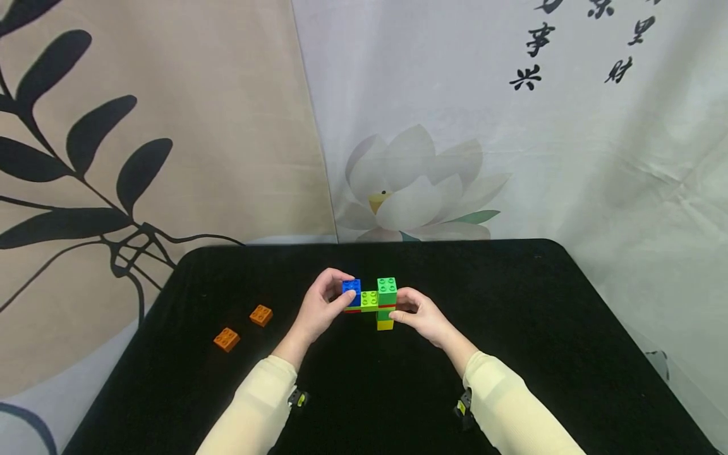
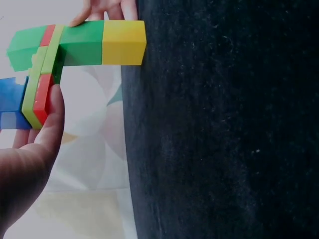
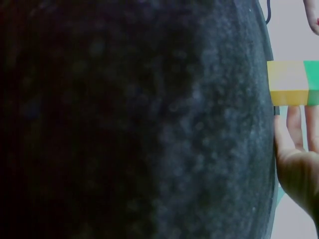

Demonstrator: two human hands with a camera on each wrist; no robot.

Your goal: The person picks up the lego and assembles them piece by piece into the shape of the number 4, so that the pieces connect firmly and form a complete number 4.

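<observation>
A small structure of toy building bricks stands in the middle of the head view. My left hand [image 1: 320, 304] pinches its left end, around the blue brick [image 1: 351, 285]; in the left wrist view the thumb lies along a red piece [image 2: 43, 98] under the lime-green piece [image 2: 32, 94]. The right hand [image 1: 425, 321] holds the column on the right, its thumb at the lower green brick [image 2: 82, 44]. Another green brick [image 1: 387, 289] tops that column, and a yellow brick [image 1: 385, 325] forms its bottom. Fingers partly hide both ends.
Two orange bricks [image 1: 261, 315] [image 1: 227, 339] lie apart from each other on the black tabletop [image 1: 512, 303], left of my left hand. Behind the table's far edge hangs a printed cloth [image 1: 239, 126] with leaves, a lotus and writing.
</observation>
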